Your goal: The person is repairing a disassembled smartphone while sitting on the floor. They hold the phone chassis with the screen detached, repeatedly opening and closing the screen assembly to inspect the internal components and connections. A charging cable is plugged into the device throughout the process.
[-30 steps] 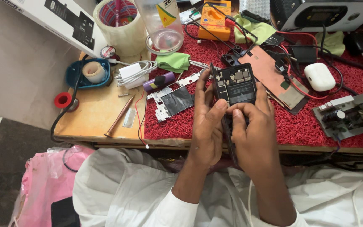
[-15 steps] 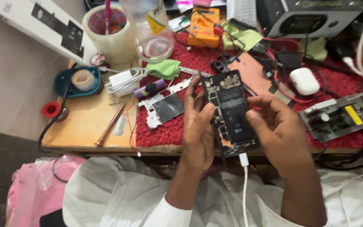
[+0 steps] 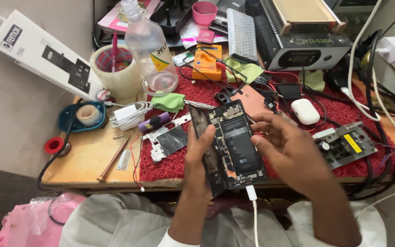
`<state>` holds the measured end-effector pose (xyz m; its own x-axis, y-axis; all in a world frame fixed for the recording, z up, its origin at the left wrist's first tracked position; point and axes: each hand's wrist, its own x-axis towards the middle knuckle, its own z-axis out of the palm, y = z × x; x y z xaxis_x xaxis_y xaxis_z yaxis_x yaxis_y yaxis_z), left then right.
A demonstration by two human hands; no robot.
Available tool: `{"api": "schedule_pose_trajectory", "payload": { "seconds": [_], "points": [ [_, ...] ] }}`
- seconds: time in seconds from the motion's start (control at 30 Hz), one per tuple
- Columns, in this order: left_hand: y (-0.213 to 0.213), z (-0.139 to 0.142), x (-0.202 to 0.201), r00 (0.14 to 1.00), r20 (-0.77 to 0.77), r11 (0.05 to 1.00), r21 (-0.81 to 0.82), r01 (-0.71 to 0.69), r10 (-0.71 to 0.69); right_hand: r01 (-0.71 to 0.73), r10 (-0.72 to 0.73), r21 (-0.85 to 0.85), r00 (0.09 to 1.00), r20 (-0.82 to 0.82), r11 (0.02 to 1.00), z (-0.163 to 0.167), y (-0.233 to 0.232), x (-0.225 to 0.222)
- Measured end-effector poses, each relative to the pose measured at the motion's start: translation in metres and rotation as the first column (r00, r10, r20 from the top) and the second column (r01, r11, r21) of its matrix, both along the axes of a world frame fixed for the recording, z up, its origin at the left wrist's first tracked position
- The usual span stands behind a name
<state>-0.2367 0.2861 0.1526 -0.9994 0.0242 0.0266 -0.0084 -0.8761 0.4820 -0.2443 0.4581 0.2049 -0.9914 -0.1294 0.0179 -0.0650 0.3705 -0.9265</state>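
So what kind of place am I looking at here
Most likely a phone repair bench. The left hand holds an opened phone with its insides bare and a white cable plugged in; an orange multimeter and a loose circuit board lie on the red mat.

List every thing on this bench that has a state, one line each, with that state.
Opened phone: back cover off, battery and boards bared, held up in the left hand.
Right hand: fingers spread, fingertips at the phone's right edge.
White charging cable: plugged into the phone's bottom.
Clear plastic bottle: upright, capped.
White earbud case: shut.
Orange multimeter: lying flat, leads attached.
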Motion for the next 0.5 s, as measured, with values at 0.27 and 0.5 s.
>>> {"api": "schedule_pose_trajectory", "payload": {
  "seconds": [0.27,0.5],
  "points": [
    [0.000,-0.005,0.001,0.999,-0.043,1.000,0.023,0.012,-0.011,-0.068,0.079,-0.191,0.995,0.053,0.979,-0.029,0.007,-0.004],
    [-0.002,-0.006,0.003,0.998,-0.044,0.997,0.071,0.037,-0.034,0.043,-0.045,-0.254,0.999,-0.001,0.966,-0.031,-0.002,0.004]
  ]
}}
